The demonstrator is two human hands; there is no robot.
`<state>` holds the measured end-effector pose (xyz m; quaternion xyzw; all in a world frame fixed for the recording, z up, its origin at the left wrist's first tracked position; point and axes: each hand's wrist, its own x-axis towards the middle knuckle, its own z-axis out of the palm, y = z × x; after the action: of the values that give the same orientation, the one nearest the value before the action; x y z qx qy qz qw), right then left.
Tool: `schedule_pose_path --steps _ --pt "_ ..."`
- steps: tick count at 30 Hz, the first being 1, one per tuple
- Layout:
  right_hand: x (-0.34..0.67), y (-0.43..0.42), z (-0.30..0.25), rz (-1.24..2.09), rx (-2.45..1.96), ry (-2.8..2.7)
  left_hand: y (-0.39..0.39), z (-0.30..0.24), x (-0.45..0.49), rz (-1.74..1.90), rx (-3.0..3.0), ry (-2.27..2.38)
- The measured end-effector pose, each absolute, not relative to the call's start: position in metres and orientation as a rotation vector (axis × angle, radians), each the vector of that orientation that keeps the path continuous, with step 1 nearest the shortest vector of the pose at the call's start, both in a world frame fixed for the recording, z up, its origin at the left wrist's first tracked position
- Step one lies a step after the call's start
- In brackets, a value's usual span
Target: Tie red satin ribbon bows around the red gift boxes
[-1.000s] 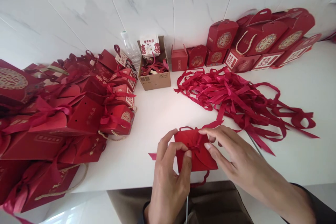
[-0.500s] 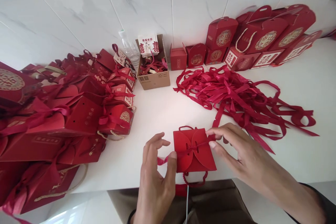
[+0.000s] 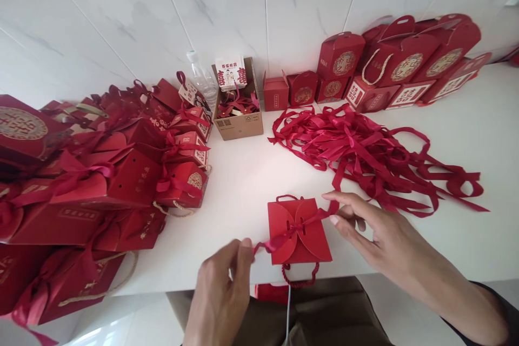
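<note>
A red gift box [image 3: 284, 216] with rounded closing flaps and cord handles sits near the front edge of the white table. A dark red ribbon [image 3: 279, 240] runs through slots in its top and is knotted at the centre. To the left of the box, my left hand [image 3: 223, 286] pinches one end of that ribbon between thumb and fingers. At the upper right, my right hand [image 3: 365, 227] is closed on the other end, thumb and index finger together. The ribbon stretches across the box between both hands.
A pile of red ribbons [image 3: 357, 151] lies behind my right hand. Several finished-looking red boxes with bows [image 3: 133, 184] crowd the left side. By the tiled wall stand a small cardboard box [image 3: 239, 128], a clear bottle [image 3: 203, 78] and a row of red gift boxes [image 3: 405, 59].
My left hand has moved left and down from the box's edge, closing on the ribbon end and drawing it out. My right hand has shifted slightly right with its end.
</note>
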<state>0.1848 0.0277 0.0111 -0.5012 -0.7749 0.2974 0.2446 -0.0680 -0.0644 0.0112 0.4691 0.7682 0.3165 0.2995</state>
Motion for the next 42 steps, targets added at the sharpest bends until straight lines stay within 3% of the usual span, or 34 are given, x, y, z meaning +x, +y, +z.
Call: schedule_pose_path --steps 3,12,19,25,30,37,42 --pt "0.184 0.028 0.013 0.821 -1.347 -2.138 -0.069 0.003 -0.065 0.8 1.131 1.836" --pt "0.183 0.036 0.008 0.75 -1.46 -2.29 -0.047 0.006 -0.055 1.2 0.82 1.653" --pt "0.179 0.031 0.025 0.647 -1.304 -2.135 -0.024 0.016 -0.055 1.341 0.865 1.396" --pt "0.173 0.025 0.029 0.722 -1.263 -2.078 -0.019 0.019 -0.051 1.401 1.174 1.595" --pt "0.171 0.032 0.029 0.771 -1.232 -2.212 -0.026 0.024 -0.056 1.104 1.701 1.631" --pt "0.174 0.034 0.031 0.521 -1.161 -2.184 -0.023 0.013 -0.056 1.119 2.088 2.041" --pt "0.178 0.032 0.037 0.873 -1.385 -2.124 -0.024 0.011 -0.055 0.983 2.181 2.145"
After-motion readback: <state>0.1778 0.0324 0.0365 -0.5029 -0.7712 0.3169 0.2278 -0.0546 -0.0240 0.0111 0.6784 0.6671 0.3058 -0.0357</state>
